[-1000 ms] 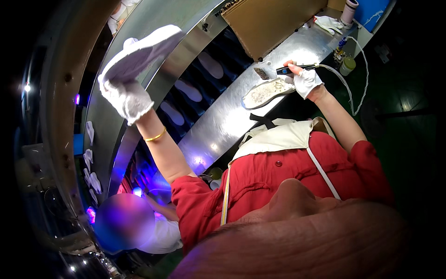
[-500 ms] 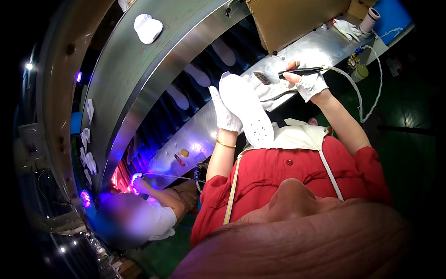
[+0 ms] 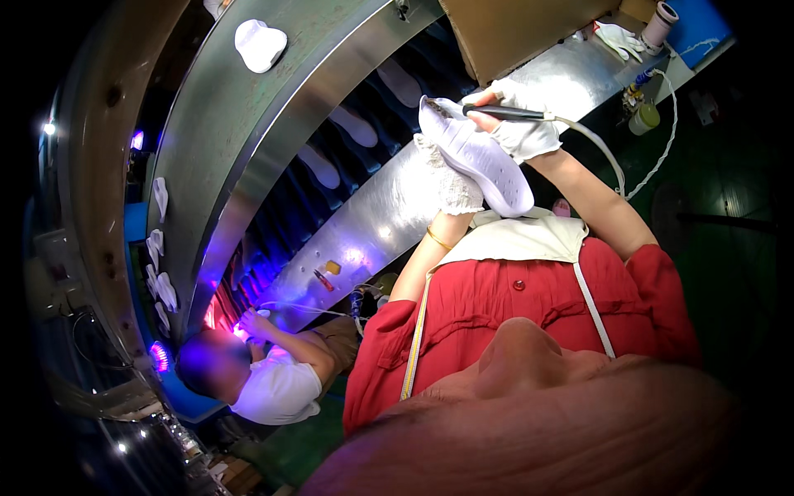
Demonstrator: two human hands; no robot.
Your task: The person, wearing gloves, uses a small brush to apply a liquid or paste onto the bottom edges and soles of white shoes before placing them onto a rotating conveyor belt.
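A white perforated clog is held tilted over the metal bench. My left hand, in a white glove, is closed around its side. The left fingers are partly hidden behind the shoe. My right hand, in a white glove with bare fingertips, grips a black-handled brush. A pale hose runs from the end of its handle. The brush's dark bristles reach into the clog's opening at the far end.
A conveyor belt carries a white shoe and several more. White insoles lie in a dark rack. A cardboard box and a loose glove are beyond. At lower left a co-worker sits, hands near a purple light.
The clog has been tilted and moved right, its opening now turned toward the brush. My right hand has brought the brush left, into the clog. The co-worker's head has shifted.
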